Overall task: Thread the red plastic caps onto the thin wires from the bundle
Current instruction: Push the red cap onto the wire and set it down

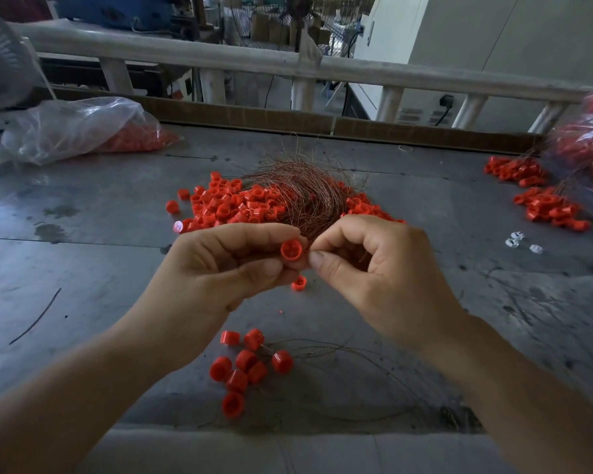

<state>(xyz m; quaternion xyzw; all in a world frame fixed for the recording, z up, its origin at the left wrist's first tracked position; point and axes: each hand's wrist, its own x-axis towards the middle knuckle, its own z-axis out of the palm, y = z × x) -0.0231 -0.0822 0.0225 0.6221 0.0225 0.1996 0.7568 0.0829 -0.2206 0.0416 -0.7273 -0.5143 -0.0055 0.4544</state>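
Lying at the far left of the grey metal table point(83, 234), a clear plastic bag point(83, 128) holds red caps. Toward the middle, a heap of loose red plastic caps point(226, 203) spreads under a bundle of thin coppery wires point(308, 189). The left hand point(220, 265) pinches one round red cap point(291, 250), open side toward the camera. Just beside it, the right hand point(374, 265) pinches a thin wire point(317, 238) (its tip is too fine to see). Below the hands lie several capped wires point(243, 367). At the right rest further red heaps point(548, 210).
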